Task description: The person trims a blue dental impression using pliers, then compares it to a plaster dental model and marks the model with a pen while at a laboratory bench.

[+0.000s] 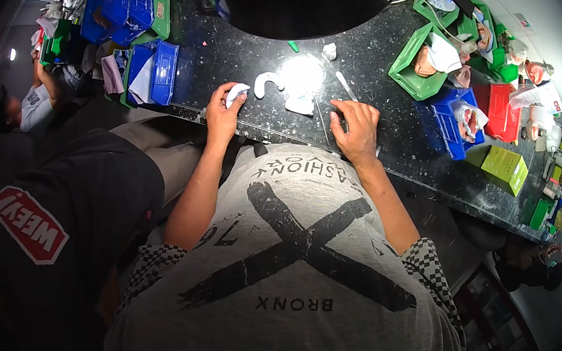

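Note:
My left hand [222, 116] is at the table's front edge, thumb and fingers closed on a small white curved piece [236, 93]. Just to its right lies a white horseshoe-shaped dental arch [260, 88]. Farther right, a white block-like piece [299, 104] rests under a bright patch of light. My right hand [356, 130] hovers or rests by the table edge, fingers half bent, thumb apart from the index finger, with nothing visible between them. A thin rod or wire [323, 123] lies left of it. Beyond the fingers is a slim white-ended tool [344, 83].
A dark lamp head [292, 2] hangs over the far table. Blue bins [164, 74] stand left; green [408, 69], blue [449, 128] and red bins [504, 113] stand right, beside a yellow-green box [505, 169]. A white lump [329, 51] lies farther back. Another person [79, 202] is close on my left.

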`<state>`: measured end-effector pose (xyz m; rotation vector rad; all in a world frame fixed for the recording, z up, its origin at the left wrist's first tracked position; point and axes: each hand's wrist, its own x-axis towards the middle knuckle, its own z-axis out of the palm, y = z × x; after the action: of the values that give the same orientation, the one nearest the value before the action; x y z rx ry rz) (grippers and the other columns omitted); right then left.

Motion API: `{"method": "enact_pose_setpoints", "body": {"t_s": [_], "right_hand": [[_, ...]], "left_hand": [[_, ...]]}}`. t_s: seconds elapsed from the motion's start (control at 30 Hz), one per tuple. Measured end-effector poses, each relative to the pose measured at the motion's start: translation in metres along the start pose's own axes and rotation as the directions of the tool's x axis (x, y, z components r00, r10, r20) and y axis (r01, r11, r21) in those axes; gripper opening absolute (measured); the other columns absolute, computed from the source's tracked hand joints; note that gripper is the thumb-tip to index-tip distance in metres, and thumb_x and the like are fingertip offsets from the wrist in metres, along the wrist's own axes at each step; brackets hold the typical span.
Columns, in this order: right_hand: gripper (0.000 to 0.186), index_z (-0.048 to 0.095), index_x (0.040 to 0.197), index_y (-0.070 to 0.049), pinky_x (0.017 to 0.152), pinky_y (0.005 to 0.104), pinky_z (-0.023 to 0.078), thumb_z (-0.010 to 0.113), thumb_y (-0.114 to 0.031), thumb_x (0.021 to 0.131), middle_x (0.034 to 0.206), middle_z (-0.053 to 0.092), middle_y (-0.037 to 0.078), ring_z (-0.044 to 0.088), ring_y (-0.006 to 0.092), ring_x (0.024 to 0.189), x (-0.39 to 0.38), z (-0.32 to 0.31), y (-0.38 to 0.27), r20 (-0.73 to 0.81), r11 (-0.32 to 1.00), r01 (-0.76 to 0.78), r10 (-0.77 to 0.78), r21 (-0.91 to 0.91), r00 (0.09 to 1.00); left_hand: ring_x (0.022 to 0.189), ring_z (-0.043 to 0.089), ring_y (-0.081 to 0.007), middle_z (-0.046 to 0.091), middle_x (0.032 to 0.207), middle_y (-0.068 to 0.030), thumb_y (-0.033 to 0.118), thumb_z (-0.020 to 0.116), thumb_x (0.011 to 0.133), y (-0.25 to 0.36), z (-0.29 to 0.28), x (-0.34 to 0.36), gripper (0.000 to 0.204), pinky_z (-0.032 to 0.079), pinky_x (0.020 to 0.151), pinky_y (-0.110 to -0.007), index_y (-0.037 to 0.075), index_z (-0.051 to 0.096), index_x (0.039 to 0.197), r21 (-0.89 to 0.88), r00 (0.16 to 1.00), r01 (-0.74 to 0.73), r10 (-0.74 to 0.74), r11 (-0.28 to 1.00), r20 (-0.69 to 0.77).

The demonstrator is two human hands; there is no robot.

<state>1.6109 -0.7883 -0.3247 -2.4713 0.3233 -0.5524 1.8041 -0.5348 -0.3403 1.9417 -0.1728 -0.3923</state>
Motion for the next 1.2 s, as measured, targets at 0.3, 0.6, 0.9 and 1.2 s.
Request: {"method": "enact_pose_setpoints", "body": {"t_s": [0.3,0.6,0.9,1.2], "right_hand": [[0.052,0.061,0.135,-0.009,0.103,0.0433,0.038,0.076,-0.020,0.087,0.123,0.061,0.009,0.058,0.0260,0.117,0.024,0.021,-0.024,0.131,0.996,0.050,-0.059,0.072,0.990],[0.061,0.057,0.140,-0.007,0.106,0.0444,0.039,0.077,-0.019,0.084,0.130,0.059,0.010,0.056,0.0272,0.125,0.032,0.040,-0.025,0.234,0.980,0.142,-0.173,0.142,0.957],[0.069,0.056,0.141,-0.008,0.108,0.0443,0.039,0.082,-0.030,0.081,0.135,0.054,0.010,0.051,0.0289,0.128,0.025,0.035,-0.013,0.275,0.992,0.073,-0.099,0.103,0.956],[0.065,0.060,0.137,-0.008,0.107,0.0440,0.039,0.081,-0.037,0.083,0.135,0.054,0.011,0.050,0.0291,0.128,0.027,0.039,-0.014,0.279,0.998,0.032,-0.047,0.057,0.959]], "left_hand": [[0.127,0.062,-0.0315,0.065,0.132,-0.0196,0.009,0.060,0.102,-0.004,-0.020,0.003,0.042,0.055,0.108,-0.044,-0.004,0.053,0.141,-0.651,0.933,0.358,-0.284,0.670,0.221],[0.133,0.059,-0.0372,0.058,0.144,-0.0236,0.016,0.055,0.102,-0.022,-0.040,0.015,0.051,0.051,0.113,-0.045,-0.003,0.047,0.148,-0.698,0.865,0.500,-0.266,0.513,0.425],[0.129,0.062,-0.0393,0.059,0.141,-0.0277,0.038,0.051,0.107,-0.015,-0.034,0.012,0.057,0.054,0.109,-0.045,-0.004,0.049,0.145,-0.748,0.892,0.452,-0.265,0.486,0.367],[0.120,0.068,-0.0368,0.064,0.135,-0.0255,0.046,0.047,0.109,-0.014,-0.033,0.014,0.059,0.059,0.102,-0.043,-0.002,0.051,0.144,-0.701,0.888,0.459,-0.297,0.546,0.350]]}}
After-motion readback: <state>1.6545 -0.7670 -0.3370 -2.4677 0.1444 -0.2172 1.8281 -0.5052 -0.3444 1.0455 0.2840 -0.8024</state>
